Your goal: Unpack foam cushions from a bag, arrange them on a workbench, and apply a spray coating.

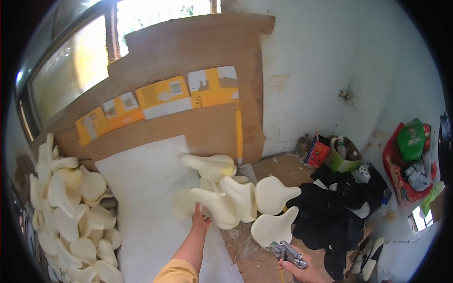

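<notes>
Cream, saddle-shaped foam pieces lie in a group ahead of me. My left hand [202, 219] reaches to the nearest long foam saddle piece [218, 208], its fingers apart at the piece's left side; whether they touch it I cannot tell. A pale, blurred patch shows just left of the fingertips. My right hand [302, 269] grips a metal spray gun [289, 254] with a thin yellow hose below it. The gun is close in front of a wide foam seat piece [273, 229]. Another rounded foam piece [274, 194] lies just beyond.
A large heap of similar foam pieces [78, 212] stands at the left. White sheeting [146, 188] covers the middle, with cardboard [188, 127] behind. To the right are black cloth [330, 207], a green box of bottles [342, 162] and a red bag [396, 181] by the wall.
</notes>
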Demonstrator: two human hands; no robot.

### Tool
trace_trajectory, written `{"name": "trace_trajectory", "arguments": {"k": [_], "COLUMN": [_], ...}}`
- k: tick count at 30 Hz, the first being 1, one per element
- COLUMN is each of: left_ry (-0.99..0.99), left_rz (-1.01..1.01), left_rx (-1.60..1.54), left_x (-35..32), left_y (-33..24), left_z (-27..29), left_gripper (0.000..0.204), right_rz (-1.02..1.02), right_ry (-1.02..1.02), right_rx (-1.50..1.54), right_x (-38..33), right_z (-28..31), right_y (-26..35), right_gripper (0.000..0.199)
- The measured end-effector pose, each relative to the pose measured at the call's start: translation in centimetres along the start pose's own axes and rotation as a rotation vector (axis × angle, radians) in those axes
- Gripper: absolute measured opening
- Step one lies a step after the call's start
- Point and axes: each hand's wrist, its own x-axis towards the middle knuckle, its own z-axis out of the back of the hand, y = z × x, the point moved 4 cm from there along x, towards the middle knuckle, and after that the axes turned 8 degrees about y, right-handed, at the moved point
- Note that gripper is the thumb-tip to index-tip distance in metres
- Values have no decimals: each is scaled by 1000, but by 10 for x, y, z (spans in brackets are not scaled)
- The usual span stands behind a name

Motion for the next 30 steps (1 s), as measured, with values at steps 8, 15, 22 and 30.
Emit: {"name": "trace_trajectory", "arguments": {"k": [8,15,22,30], "left_ry": [70,97,80,185], "left_rz": [-173,-185,-366,-253], "left_rx": [-269,288,246,332], "left_x": [21,-110,-180,-178], "left_y": [12,-61,-121,-100], "left_z": [-11,113,181,206], "left_gripper": [51,48,49,44], "right_rz": [-103,-157,-169,165], "right_ry": [2,243,566,465], "right_rx": [-53,-112,-287,-282], "right_x": [49,43,9,-1], "right_z": [11,-16,-73,-113], "right_y": [-16,-16,14,55], "right_gripper": [53,60,59,52]}}
